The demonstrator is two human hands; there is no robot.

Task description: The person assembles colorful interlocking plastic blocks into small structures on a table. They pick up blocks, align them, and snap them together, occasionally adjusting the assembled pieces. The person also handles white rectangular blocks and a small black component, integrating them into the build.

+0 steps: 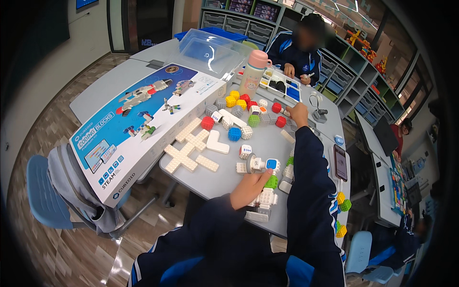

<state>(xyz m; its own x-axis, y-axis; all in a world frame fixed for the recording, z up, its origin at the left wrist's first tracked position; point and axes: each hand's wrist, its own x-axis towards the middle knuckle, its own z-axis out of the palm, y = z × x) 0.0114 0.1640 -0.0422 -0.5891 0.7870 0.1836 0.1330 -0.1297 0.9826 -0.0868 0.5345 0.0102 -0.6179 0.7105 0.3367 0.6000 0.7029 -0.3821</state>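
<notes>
My left hand [249, 188] is closed at the near edge of the table, gripping a model built of white blocks. A cube with a blue face [272, 164] tops the model beside my fingertips, and a green block [271, 182] and white blocks [264, 197] sit below it. Farther off, my right arm stretches forward. The fingers of my right hand [300, 115] are pinched together by a red block [277, 107]; a small pale piece shows at their tips, its kind unclear. Another red block [280, 121] lies just nearer.
Loose coloured blocks, including a blue one [234, 134], cover the table's middle. Flat white studded plates [186, 158] lie left, beside a large kit box [148, 115]. A pink-capped bottle [252, 76] stands behind; a phone [339, 162] lies right. Across sits another person [299, 52] near a parts tray.
</notes>
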